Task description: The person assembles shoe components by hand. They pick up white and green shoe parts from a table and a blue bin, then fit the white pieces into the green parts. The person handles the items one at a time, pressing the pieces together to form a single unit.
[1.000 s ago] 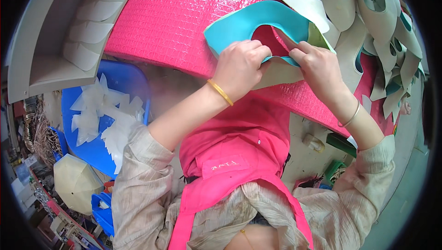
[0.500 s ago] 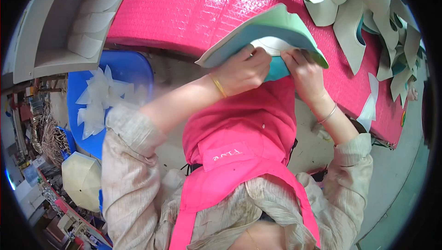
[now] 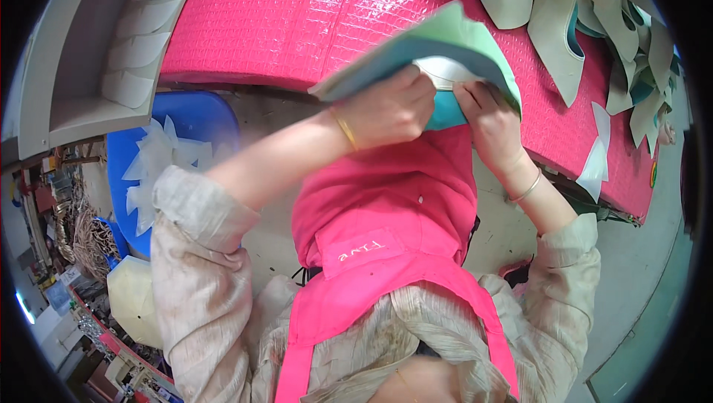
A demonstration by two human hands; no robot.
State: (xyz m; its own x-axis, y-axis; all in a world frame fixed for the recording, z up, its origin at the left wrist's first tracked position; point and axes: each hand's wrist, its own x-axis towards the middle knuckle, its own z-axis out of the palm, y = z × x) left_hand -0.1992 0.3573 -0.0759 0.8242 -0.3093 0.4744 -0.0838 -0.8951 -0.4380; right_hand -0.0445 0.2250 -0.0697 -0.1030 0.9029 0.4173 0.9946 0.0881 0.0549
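Observation:
Just past my lap, a shoe upper point(image 3: 445, 39), pale outside with a teal and green lining, is held spread open. My left hand point(image 3: 394, 109) is closed with curled fingers at the inner edge on its left side. Opposite it, my right hand point(image 3: 492, 117) pinches the inner edge on the right, thumb and fingers together. A white inner part point(image 3: 445, 70) shows in the opening between the hands. My left fingertips are partly hidden, so I cannot tell if they hold anything else small.
A table with a pink, shiny cover point(image 3: 260, 24) lies ahead. Several similar pale uppers point(image 3: 557, 39) are heaped at its right, near a white scrap point(image 3: 596, 154). At left are a grey shelf box point(image 3: 74, 54) and a blue tub point(image 3: 122, 158) holding translucent white pieces point(image 3: 160, 158).
My hands stay on the upper, which has tilted slightly. My left forearm and elbow have shifted a little outward to the left. The whole view has shifted slightly.

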